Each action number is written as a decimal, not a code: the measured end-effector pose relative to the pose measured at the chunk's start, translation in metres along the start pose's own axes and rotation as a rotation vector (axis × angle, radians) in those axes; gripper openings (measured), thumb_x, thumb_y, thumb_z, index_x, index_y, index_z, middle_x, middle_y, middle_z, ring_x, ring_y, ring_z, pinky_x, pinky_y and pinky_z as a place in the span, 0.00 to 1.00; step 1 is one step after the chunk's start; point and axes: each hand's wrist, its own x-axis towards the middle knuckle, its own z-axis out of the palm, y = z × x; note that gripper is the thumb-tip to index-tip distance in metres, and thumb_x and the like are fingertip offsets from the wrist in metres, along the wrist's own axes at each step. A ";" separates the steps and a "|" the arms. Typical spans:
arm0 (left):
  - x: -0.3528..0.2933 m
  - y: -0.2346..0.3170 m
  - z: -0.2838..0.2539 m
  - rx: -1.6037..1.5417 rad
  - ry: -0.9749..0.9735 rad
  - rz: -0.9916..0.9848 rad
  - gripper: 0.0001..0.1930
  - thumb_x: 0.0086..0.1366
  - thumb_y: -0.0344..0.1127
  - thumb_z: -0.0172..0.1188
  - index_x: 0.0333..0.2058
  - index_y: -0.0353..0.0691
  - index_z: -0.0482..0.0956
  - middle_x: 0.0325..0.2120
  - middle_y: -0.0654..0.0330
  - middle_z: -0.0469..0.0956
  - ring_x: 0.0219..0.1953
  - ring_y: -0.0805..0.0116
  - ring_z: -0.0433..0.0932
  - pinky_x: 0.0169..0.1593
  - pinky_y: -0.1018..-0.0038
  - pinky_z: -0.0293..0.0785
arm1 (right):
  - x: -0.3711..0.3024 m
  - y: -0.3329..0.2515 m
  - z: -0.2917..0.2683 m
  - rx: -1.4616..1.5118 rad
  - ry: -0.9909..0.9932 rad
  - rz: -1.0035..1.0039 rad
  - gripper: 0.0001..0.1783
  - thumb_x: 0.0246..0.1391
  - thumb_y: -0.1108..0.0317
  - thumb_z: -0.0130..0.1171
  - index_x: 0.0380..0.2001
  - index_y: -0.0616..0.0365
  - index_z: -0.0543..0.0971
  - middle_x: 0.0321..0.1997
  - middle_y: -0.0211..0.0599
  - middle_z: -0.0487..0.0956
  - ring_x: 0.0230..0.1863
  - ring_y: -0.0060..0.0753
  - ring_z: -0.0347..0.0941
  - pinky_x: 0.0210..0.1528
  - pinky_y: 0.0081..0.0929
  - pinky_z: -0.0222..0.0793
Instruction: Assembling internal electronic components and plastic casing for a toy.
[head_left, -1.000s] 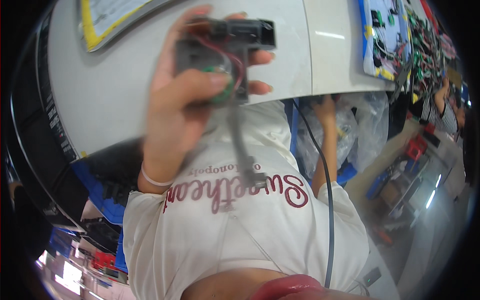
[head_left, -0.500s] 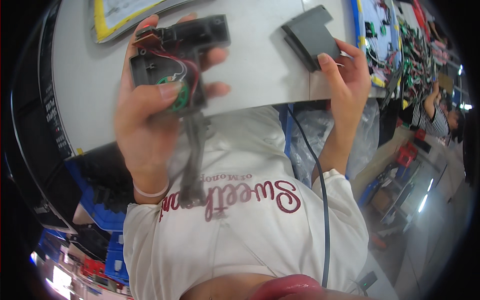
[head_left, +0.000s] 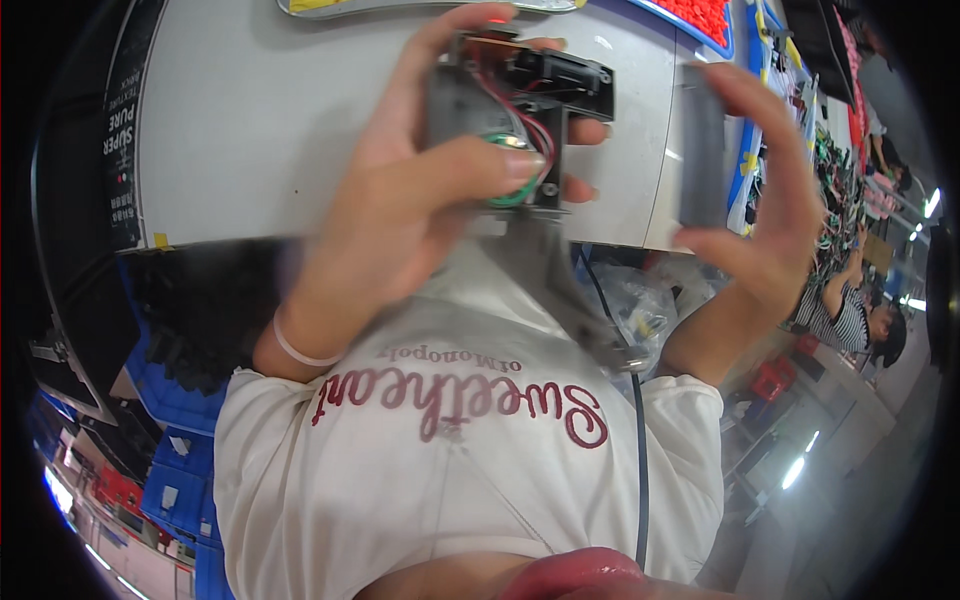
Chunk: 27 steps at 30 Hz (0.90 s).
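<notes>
My left hand (head_left: 390, 195) is wrapped round an open dark grey plastic housing (head_left: 585, 92) over the front of the table, its thumb lying on a round green part (head_left: 508, 192) inside. Red and white wires (head_left: 520, 112) run through the housing, and a small red light shows at its top. A long grey handle-like piece (head_left: 555, 275) slants down from it across my shirt. To the right, my right hand (head_left: 778, 215) pinches a grey plastic cover (head_left: 703, 150) between thumb and fingers. The cover is turned nearly edge-on and blurred, apart from the housing.
The white table (head_left: 240, 130) lies under both hands. A blue-rimmed tray of red parts (head_left: 690, 15) is at the back right, with green boards and wires beyond. A black cable (head_left: 642, 470) hangs down my front. Blue bins (head_left: 180, 480) stand at the lower left.
My left hand has moved right with the housing, and the handle-like piece now slants rightward. My right hand has shifted right and turned the cover from face-on to nearly edge-on.
</notes>
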 end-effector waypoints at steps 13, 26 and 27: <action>0.010 -0.012 -0.007 -0.128 -0.203 0.008 0.39 0.48 0.18 0.54 0.59 0.42 0.50 0.49 0.56 0.65 0.50 0.67 0.69 0.51 0.72 0.68 | 0.044 -0.015 0.015 0.032 0.156 -0.242 0.62 0.15 0.30 0.68 0.47 0.73 0.68 0.51 0.56 0.71 0.52 0.46 0.70 0.56 0.35 0.59; 0.021 -0.033 -0.005 -0.062 -0.384 0.163 0.36 0.49 0.21 0.54 0.58 0.43 0.50 0.47 0.57 0.64 0.50 0.69 0.66 0.52 0.74 0.63 | 0.027 -0.046 -0.004 -0.214 -0.236 -0.184 0.44 0.29 0.60 0.70 0.54 0.63 0.66 0.56 0.58 0.67 0.56 0.52 0.66 0.56 0.44 0.61; 0.022 -0.034 -0.005 -0.009 -0.395 0.211 0.38 0.52 0.27 0.60 0.59 0.42 0.49 0.50 0.58 0.64 0.53 0.68 0.65 0.54 0.74 0.62 | 0.025 -0.045 -0.001 -0.204 -0.202 -0.189 0.45 0.27 0.63 0.71 0.54 0.60 0.66 0.56 0.59 0.67 0.57 0.53 0.66 0.56 0.44 0.62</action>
